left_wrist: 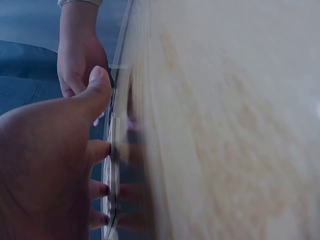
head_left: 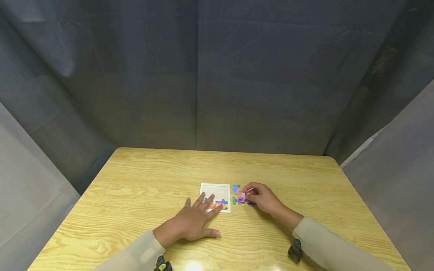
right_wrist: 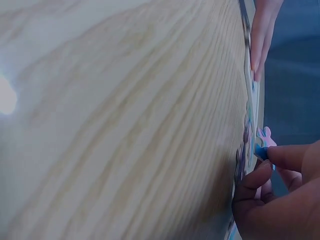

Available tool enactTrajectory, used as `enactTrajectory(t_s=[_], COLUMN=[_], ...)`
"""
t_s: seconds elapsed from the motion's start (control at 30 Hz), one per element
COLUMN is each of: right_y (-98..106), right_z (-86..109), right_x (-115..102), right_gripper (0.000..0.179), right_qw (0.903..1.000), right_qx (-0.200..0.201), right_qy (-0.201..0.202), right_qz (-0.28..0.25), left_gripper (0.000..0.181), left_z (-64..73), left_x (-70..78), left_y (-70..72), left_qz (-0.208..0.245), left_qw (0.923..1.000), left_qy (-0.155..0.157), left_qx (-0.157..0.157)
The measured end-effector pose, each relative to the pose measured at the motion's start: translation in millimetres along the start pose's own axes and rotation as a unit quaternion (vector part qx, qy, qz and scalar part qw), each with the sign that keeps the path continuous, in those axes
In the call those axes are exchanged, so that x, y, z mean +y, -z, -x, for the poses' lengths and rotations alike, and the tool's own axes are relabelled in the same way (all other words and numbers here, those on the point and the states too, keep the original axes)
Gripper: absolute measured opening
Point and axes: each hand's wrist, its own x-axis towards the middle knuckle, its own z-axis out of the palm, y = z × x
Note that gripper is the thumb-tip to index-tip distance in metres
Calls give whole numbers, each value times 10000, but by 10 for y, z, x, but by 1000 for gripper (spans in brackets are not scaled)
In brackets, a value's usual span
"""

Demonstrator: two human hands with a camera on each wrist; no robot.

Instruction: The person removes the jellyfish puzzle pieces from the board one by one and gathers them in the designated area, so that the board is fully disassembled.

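My left hand [head_left: 194, 223] lies flat with spread fingers across the lower part of a white puzzle tray [head_left: 217, 191]. Colourful jigsaw pieces in yellow, pink and blue [head_left: 225, 205] fill the tray's bottom row; the area above shows white. Just right of the tray, my right hand [head_left: 265, 198] hovers over loose puzzle pieces [head_left: 234, 200]. Between its thumb and forefinger it pinches a puzzle piece [right_wrist: 268, 136], pink and blue, raised off the table in the right wrist view. The hand hides some of the loose pieces in the head view.
The wooden table [head_left: 152, 177] extends on all sides of the tray. Behind it hangs a dark curtain [head_left: 264, 82], with pale panels at left and right. Each sleeve has a small black device [head_left: 295, 251] at the wrist.
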Motion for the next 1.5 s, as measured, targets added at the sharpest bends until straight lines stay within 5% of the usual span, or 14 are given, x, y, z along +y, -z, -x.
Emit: enactTrajectory(t_s=[0.63,1.03,1.5], right_y=[373,391,379], right_z=[224,308,324], right_x=[280,321,331], right_gripper=[15,15,14], right_qw=[9983,9868,9809], right_qx=[333,518,530], right_qy=[-175,142,318], right_qz=[450,1530,1843], left_gripper=[88,88,87], left_z=[6,-1,50], left_x=[6,-3,0], left_y=[9,4,54], left_qz=[-61,6,77], left_qw=[10000,9999,9998], left_qy=[-15,-91,-89], left_qx=[14,88,164])
